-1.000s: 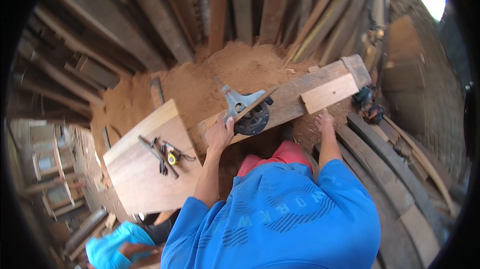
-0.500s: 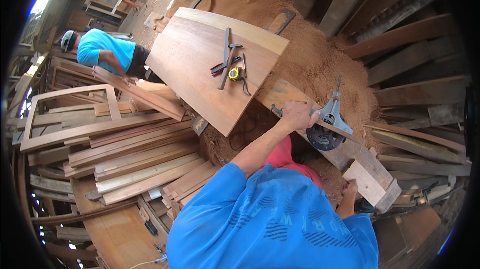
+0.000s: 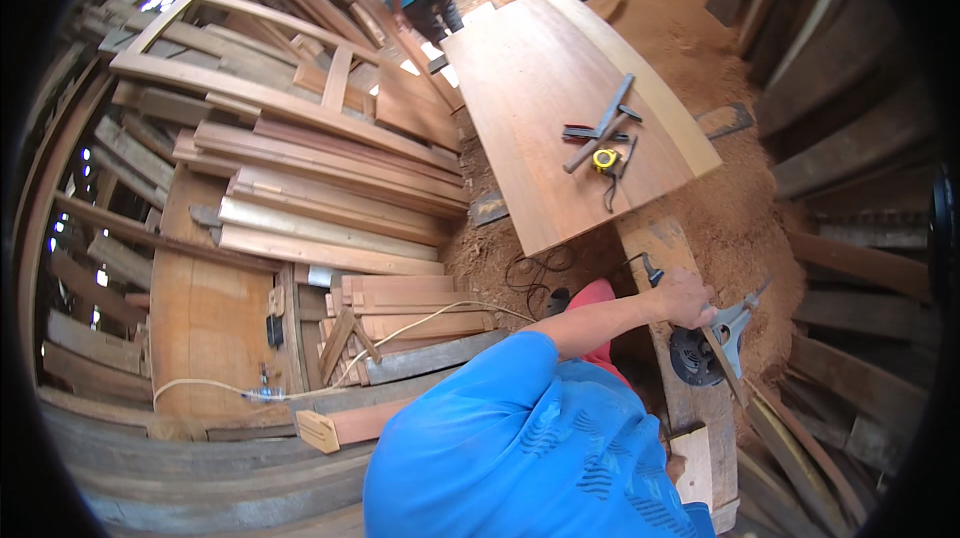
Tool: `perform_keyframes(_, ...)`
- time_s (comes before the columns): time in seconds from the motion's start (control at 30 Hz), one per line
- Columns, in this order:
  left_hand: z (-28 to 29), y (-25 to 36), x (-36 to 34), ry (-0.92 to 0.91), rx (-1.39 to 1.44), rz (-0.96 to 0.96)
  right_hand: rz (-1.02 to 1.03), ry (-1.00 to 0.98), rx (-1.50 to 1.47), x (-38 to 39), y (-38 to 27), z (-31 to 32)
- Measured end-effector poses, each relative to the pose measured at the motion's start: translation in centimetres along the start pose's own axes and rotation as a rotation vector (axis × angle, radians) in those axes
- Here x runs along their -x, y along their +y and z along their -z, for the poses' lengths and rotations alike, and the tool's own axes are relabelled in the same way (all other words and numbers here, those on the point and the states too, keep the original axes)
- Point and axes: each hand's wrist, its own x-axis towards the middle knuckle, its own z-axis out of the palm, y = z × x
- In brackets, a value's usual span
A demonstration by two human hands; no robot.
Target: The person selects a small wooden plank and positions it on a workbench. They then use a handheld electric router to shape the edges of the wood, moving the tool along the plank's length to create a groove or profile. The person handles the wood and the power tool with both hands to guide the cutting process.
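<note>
The router-like tool (image 3: 702, 354) is sitting on or just above my narrow plank desk (image 3: 688, 406); I cannot tell which. Its wooden strip (image 3: 727, 368) is running lengthwise roughly along the plank, and its thin rod (image 3: 760, 293) is pointing off toward the sawdust (image 3: 748, 238). My left hand (image 3: 685, 299) is gripping one end of the strip, fingers curling round it. My right hand (image 3: 677, 466) is barely showing beside the pale block (image 3: 702, 463), so I cannot tell how its fingers are set. As I am judging it, gripping is done and letting go is left; I am making out no cut in the block. Beyond, a broad panel (image 3: 520, 118) is carrying a tape measure (image 3: 604, 160)
</note>
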Motion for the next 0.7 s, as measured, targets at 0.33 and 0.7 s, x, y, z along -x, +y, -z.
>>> perform_keyframes(0.33,1.3,0.6,0.1,-0.111,0.01,0.083,0.519,0.216,1.006,1.7,-4.8,-1.2)
perform_keyframes(0.7,-0.4,-0.8,-0.7,-0.083,0.082,-0.019,0.616,0.367,1.286,4.2,-7.2,-2.1)
